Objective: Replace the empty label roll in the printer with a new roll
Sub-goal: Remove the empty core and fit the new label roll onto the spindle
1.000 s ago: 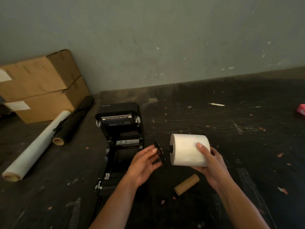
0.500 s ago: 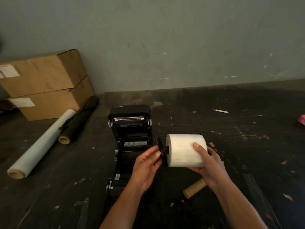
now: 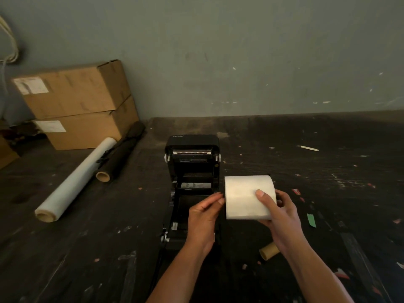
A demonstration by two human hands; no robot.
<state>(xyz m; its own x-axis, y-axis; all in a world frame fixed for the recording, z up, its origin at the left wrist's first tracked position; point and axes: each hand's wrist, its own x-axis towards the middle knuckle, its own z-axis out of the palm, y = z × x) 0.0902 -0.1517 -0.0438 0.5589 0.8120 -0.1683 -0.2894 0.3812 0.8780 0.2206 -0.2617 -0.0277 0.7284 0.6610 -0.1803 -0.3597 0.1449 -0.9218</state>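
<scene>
Head view, seen downward: new label roll (image 3: 249, 196) held just right of the open printer (image 3: 192, 171), above the dark table (image 3: 328, 171), not yet inside the empty bay. Right hand (image 3: 282, 217) wrapped around the right end of the roll, thumb lying on the white paper, so grasping it firmly. Left hand (image 3: 205, 217) in front of the printer bay, fingertips (image 3: 219, 199) pressed to the left face of the roll; fingers curved, pinching or pushing something there, probably the black end flange, but hidden now behind the hand and the roll edge, so cannot tell for sure.

Compared with half a second ago: black flange on its spindle clearly visible then, standing a little off the left face of the roll; now closed up against the paper and out of sight. Meaning, as a judgement: holder seated into the core, roll ready for lowering into the printer.

Old brown cardboard core (image 3: 269, 253) lying on the table right of the printer's front, near the right wrist, so the empty one already removed. Left of the printer, well apart: a white film roll (image 3: 76, 180), a black roll (image 3: 120, 158) and two stacked cardboard boxes (image 3: 76, 101).
</scene>
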